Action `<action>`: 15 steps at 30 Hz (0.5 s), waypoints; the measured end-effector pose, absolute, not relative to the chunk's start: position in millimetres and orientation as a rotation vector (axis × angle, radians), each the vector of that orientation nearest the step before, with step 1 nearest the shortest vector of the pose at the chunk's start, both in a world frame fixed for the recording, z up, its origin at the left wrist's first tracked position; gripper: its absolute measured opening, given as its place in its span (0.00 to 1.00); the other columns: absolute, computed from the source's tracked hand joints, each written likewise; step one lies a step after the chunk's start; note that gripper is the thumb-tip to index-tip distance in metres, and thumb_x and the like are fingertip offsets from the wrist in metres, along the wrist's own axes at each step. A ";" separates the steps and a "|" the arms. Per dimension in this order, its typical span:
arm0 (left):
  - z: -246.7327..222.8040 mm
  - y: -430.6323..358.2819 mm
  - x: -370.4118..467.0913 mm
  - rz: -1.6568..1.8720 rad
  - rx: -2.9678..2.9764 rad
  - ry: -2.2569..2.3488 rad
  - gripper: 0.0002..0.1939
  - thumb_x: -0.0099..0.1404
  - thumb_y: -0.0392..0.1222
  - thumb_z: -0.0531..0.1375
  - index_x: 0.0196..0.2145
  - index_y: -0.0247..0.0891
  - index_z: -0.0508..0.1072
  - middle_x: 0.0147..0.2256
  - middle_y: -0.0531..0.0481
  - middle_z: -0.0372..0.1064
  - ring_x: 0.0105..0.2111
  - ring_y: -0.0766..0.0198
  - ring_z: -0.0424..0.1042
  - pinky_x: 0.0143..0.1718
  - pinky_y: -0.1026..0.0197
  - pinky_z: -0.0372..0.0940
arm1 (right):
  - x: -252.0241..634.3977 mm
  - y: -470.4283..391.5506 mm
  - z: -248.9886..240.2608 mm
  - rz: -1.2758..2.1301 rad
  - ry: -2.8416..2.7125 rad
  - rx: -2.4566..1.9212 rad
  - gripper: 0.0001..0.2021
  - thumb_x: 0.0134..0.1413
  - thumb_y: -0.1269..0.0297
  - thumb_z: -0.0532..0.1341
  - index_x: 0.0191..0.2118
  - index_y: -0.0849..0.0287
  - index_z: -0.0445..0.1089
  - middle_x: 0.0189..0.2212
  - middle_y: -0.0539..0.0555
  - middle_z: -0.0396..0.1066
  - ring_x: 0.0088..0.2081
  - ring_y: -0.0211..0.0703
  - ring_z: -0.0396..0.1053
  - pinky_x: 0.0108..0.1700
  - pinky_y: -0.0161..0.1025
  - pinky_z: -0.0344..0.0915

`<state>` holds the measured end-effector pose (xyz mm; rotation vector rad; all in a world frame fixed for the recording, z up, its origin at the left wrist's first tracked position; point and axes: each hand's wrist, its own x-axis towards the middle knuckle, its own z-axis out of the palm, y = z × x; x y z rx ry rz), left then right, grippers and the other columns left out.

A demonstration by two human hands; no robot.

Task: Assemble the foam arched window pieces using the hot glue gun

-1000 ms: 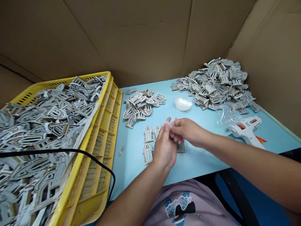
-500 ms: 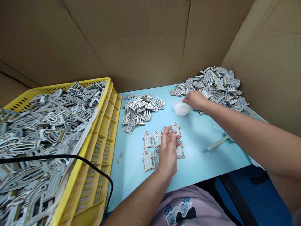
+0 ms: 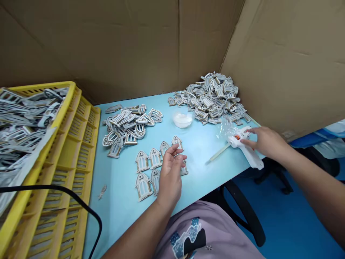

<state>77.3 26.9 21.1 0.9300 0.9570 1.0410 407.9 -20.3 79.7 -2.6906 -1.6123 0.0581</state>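
On the counter (image 3: 118, 223), the glue gun (image 3: 246, 150) seems light, stiff, best held by its handle (image 3: 254, 160); right hand (image 3: 271, 144) spreads fingers over it, left hand (image 3: 170, 178) curls loosely, apparently empty.

White glue gun (image 3: 250, 153) on blue tabletop (image 3: 198, 156), arched window pieces (image 3: 142, 162) in two rows

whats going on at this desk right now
A person has their right hand at a white glue gun, thumb and fingers spread at its body. Their left hand, half open, is over two short rows of arched window pieces. More such pieces lie in two loose piles and fill a yellow crate.
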 end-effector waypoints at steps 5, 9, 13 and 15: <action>12.8 24.4 78.5 1.082 1.414 1.027 0.17 0.70 0.47 0.57 0.55 0.43 0.68 0.49 0.45 0.68 0.44 0.62 0.70 0.46 0.57 0.67 | 409.1 -64.8 24.8 0.117 -1.472 -2.771 0.38 0.49 0.41 0.63 0.58 0.67 0.68 0.55 0.72 0.67 0.54 0.67 0.68 0.55 0.56 0.64; 26.3 35.7 102.5 0.889 2.160 0.816 0.16 0.71 0.42 0.53 0.53 0.41 0.73 0.51 0.43 0.71 0.53 0.54 0.68 0.56 0.47 0.63 | 406.8 -65.4 5.5 0.105 -1.418 -2.728 0.36 0.52 0.43 0.63 0.60 0.63 0.65 0.56 0.68 0.67 0.56 0.65 0.65 0.56 0.54 0.61; 44.2 65.5 162.1 0.324 2.581 0.591 0.23 0.73 0.38 0.47 0.62 0.42 0.67 0.66 0.46 0.58 0.69 0.50 0.50 0.66 0.42 0.51 | 404.8 -63.8 1.8 0.089 -1.400 -2.660 0.30 0.55 0.49 0.63 0.59 0.62 0.65 0.55 0.64 0.67 0.55 0.57 0.65 0.59 0.55 0.59; 44.8 81.7 194.0 0.224 2.616 0.538 0.23 0.72 0.38 0.49 0.62 0.41 0.68 0.67 0.46 0.57 0.68 0.51 0.52 0.65 0.45 0.54 | 404.2 -66.0 3.5 0.092 -1.389 -2.618 0.27 0.57 0.51 0.63 0.57 0.62 0.66 0.54 0.62 0.68 0.55 0.54 0.65 0.59 0.56 0.58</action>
